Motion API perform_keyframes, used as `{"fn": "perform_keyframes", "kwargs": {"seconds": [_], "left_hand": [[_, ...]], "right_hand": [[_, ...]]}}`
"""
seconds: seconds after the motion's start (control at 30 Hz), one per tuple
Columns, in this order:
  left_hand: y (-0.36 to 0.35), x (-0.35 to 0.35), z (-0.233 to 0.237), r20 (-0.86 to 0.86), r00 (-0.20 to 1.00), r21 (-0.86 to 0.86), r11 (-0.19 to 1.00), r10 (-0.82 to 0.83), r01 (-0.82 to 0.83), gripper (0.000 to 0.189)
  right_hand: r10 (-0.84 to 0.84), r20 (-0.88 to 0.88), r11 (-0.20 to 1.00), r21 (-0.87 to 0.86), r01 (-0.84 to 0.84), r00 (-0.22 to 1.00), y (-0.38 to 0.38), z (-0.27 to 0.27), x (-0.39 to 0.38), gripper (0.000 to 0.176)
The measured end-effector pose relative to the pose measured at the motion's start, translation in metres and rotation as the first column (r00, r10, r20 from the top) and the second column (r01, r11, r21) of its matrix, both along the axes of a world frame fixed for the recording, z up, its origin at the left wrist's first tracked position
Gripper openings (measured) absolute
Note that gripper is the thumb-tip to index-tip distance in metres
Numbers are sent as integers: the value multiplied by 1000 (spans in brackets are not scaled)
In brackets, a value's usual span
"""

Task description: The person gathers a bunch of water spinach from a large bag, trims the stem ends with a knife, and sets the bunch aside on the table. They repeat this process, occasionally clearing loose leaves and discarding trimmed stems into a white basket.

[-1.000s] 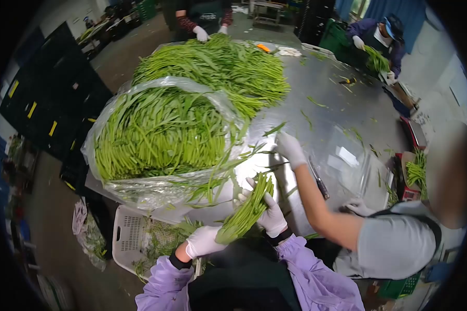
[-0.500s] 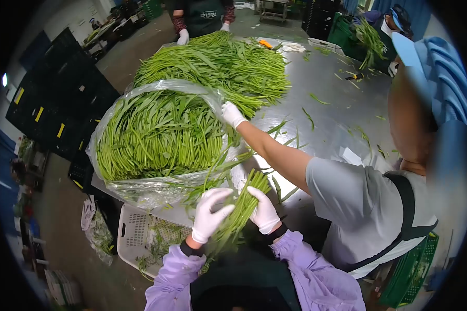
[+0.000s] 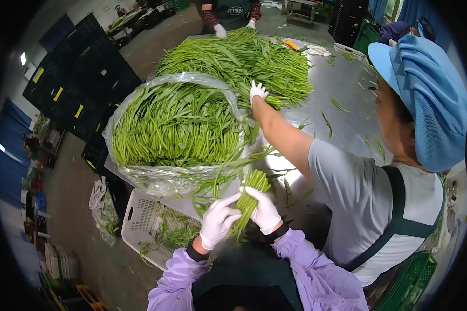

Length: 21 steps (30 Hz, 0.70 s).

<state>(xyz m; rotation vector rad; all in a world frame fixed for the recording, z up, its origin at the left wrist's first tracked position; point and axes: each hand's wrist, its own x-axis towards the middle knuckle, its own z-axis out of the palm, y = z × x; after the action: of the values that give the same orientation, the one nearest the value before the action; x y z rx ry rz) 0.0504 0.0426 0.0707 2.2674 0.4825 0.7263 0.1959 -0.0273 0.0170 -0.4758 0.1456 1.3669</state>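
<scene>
A bunch of long-stemmed leafy greens (image 3: 251,196), like water spinach, is held upright before my body, its cut stem ends at the top. My right hand (image 3: 264,212), in a white glove, wraps its right side. From the left, my left hand (image 3: 219,223), gloved too, closes its fingers against the stems. Part of the bunch's lower end is hidden behind the hands. Just beyond lies a clear plastic bag (image 3: 155,179) packed with the same greens (image 3: 176,129), stem ends facing me.
A large pile of greens (image 3: 233,62) covers the far metal table (image 3: 342,124). A co-worker (image 3: 368,202) on my right reaches a gloved hand (image 3: 258,92) to it. Another person (image 3: 232,15) stands opposite. Below left is a white basket (image 3: 132,228) with scraps; black crates (image 3: 78,78) stand left.
My left hand has come in from beside the bunch onto its stems. The co-worker's hand has shifted over the pile, fingers now spread. My view has tilted, moving the scene rightward.
</scene>
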Motion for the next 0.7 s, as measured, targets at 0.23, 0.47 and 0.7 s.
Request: {"fn": "perform_keyframes", "kwargs": {"seconds": [0.23,0.47,0.7], "left_hand": [[53,-144,-38,-333,813,103,875,478,-473,11],[52,-78,14,50,995,-608,793,87,-38,57],[12,-70,-59,63,959,-958,-285,-275,-19,51]], "right_hand": [[-308,-146,951,-11,310,940,3,-9,40,17],[83,26,989,122,-86,996,-7,20,-4,25],[191,124,958,193,-213,974,4,72,6,29]]}}
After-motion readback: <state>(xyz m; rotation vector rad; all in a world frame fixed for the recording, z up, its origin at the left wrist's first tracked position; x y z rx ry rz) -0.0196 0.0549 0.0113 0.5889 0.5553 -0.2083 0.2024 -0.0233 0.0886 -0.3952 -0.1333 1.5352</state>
